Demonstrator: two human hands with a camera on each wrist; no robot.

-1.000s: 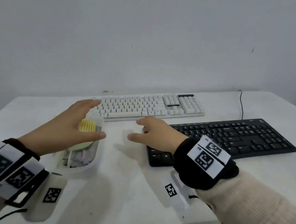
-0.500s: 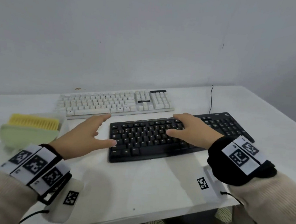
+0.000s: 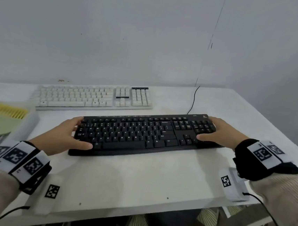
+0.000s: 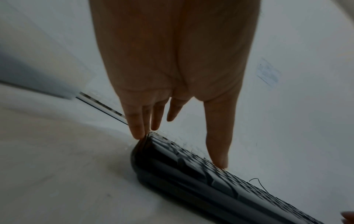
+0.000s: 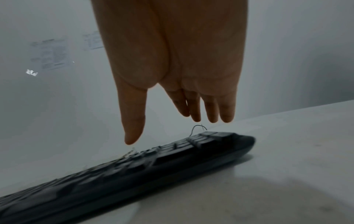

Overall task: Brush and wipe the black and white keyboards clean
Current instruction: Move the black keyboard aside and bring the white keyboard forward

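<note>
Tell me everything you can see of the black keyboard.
The black keyboard is a full-size board of what looks like matte plastic, with white-lettered keys, a number pad at its right end and a built-in palm rest along its near edge. It lies flat on the white table, in front of the white keyboard and apart from it. The left hand touches its left end, thumb on the keys; the right hand is at the number-pad end. Neither hand curls round it.

black keyboard point(image 3: 142, 136) before white keyboard point(image 3: 93, 97), brush point(image 3: 2, 117) at left
</note>
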